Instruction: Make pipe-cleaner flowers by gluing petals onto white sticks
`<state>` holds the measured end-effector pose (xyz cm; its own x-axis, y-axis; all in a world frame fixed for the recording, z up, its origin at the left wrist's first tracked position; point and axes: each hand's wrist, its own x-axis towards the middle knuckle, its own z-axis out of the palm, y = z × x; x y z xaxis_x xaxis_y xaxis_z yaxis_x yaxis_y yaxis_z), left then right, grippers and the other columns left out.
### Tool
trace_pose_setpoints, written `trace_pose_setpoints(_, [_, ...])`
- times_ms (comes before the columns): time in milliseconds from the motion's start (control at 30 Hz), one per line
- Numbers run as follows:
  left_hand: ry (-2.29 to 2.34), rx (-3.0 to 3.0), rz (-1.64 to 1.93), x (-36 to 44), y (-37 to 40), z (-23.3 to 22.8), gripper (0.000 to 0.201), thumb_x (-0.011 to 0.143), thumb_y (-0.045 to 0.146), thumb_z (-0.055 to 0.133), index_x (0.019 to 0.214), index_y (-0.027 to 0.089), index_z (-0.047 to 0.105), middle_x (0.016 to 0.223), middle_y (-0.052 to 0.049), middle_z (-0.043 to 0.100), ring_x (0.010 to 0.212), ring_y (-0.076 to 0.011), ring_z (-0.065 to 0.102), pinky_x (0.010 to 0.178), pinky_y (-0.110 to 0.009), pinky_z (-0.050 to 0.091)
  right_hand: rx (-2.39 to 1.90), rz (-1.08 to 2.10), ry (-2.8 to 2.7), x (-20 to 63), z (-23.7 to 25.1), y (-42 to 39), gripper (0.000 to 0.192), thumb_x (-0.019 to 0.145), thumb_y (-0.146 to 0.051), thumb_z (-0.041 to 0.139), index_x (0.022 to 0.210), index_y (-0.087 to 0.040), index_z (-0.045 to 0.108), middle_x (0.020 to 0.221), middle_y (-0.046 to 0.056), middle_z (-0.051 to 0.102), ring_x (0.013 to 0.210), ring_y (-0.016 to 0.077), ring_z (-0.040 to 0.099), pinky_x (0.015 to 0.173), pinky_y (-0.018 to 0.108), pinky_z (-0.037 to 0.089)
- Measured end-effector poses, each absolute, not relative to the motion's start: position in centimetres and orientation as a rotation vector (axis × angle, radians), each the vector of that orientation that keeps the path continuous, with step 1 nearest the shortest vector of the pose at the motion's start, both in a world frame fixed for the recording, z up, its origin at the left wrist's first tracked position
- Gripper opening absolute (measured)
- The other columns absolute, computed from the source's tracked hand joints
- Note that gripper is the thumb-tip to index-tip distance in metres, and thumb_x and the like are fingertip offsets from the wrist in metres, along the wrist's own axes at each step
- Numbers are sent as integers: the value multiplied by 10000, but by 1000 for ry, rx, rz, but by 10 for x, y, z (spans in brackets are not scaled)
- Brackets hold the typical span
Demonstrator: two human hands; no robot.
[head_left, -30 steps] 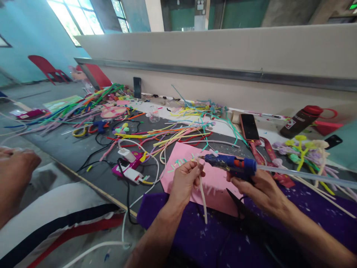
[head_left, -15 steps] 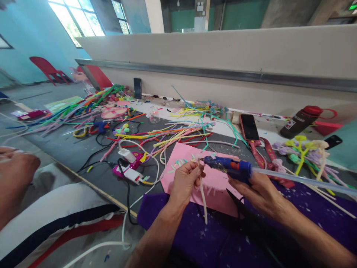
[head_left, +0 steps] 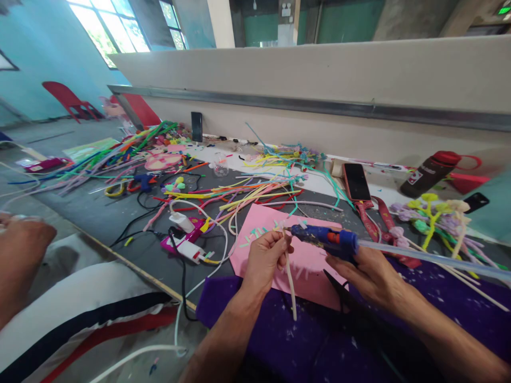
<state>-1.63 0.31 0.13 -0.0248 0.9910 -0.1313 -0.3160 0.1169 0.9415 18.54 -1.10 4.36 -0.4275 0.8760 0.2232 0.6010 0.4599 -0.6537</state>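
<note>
Your left hand [head_left: 266, 259] pinched white pipe cleaner [head_left: 290, 284]; right hand [head_left: 369, 275] gripped glue gun [head_left: 324, 238], nozzle beside fingertips. Judged best: small dab, fingers clear.

No readable text anywhere. Dark bottle [head_left: 433, 172] with red cap: white label patch, print too small to read. Red lanyard [head_left: 377, 218] beside phone [head_left: 356, 181]: pale lettering, blurred. Green sign [head_left: 503, 8] at top right corner: lit, characters illegible. Phone screen dark, blank.
</note>
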Motion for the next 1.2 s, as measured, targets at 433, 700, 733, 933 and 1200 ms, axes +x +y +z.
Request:
trace_pose_setpoints(433, [1097, 904, 1290, -15, 3, 4, 226, 661, 336, 671, 638, 134, 572, 525, 13, 593, 344, -30, 405, 356, -161, 265, -1176, 705, -2126, 185, 47, -14, 131, 833, -318, 506, 852, -213, 582, 649, 14, 560, 652, 196, 558, 605, 295, 462])
trace_pose_setpoints(700, [1130, 929, 1292, -14, 2, 8, 276, 629, 380, 692, 628, 129, 577, 512, 4, 591, 340, -34, 396, 358, -168, 252, -1174, 725, -2125, 186, 44, -10, 130, 824, -310, 517, 842, -215, 603, 613, 6, 542, 596, 178, 532, 542, 266, 436])
trace_pose_setpoints(733, [1127, 923, 1301, -14, 2, 8, 274, 619, 377, 697, 628, 130, 580, 513, 6, 591, 342, -35, 398, 359, -168, 258, -1173, 722, -2130, 186, 44, -10, 125, 821, -313, 520, 817, -216, 599, 597, 4, 532, 585, 176, 524, 524, 260, 427])
trace_pose_setpoints(933, [1117, 892, 1310, -16, 3, 8, 242, 628, 356, 690, 630, 136, 589, 515, 12, 600, 338, -34, 406, 355, -164, 280, -1209, 858, -2064, 188, 48, -12, 175, 813, -353, 530, 814, -195, 605, 639, 9, 566, 549, 147, 503, 483, 243, 406])
trace_pose_setpoints(1200, [956, 752, 1111, -18, 2, 3, 231, 664, 321, 679, 595, 129, 572, 495, 17, 577, 329, -23, 388, 335, -151, 258, -1279, 1325, -1519, 192, 35, 26, 291, 762, -443, 584, 703, -164, 525, 510, -17, 556, 434, 100, 492, 439, 218, 356])
